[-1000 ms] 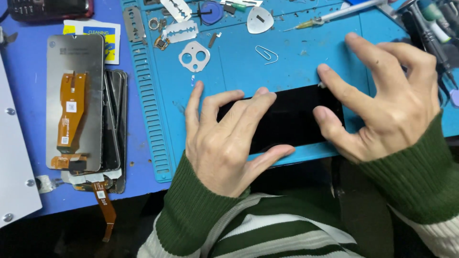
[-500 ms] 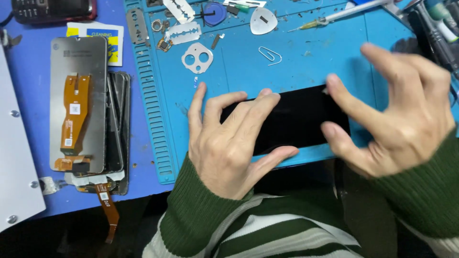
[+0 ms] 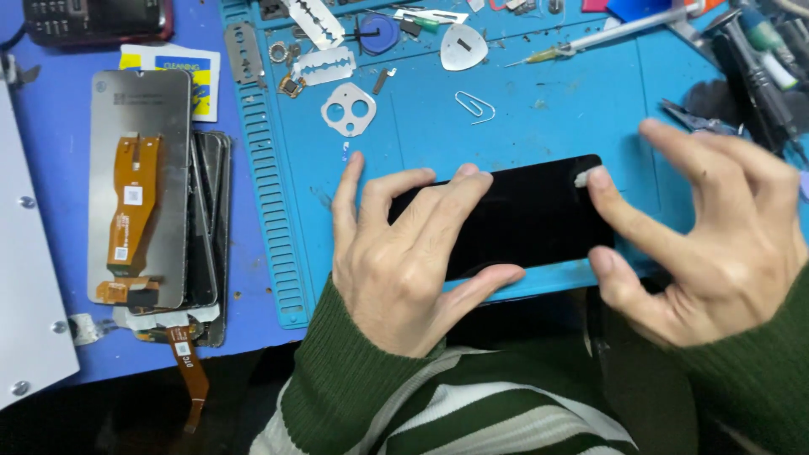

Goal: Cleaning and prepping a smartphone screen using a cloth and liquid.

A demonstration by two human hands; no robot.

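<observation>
A black phone (image 3: 527, 215) lies screen-up on the blue work mat (image 3: 539, 109), near its front edge. My left hand (image 3: 404, 253) rests flat on the phone's left half, fingers spread over it and thumb along its near edge. My right hand (image 3: 708, 227) is at the phone's right end. Its forefinger presses a small white wad (image 3: 583, 179) against the glass near the top right corner, and its thumb touches the near right edge.
A stack of phone screens with orange flex cables (image 3: 152, 190) lies left of the mat. Razor blades (image 3: 324, 63), a paper clip (image 3: 474, 105), a camera bezel (image 3: 348, 108), a white pick (image 3: 463, 47) and a syringe (image 3: 607, 34) sit behind. Tools (image 3: 758, 59) crowd the right.
My right hand has slid right along the phone, uncovering more of the glass. The white wad under its forefinger has come into sight. My left hand stayed put.
</observation>
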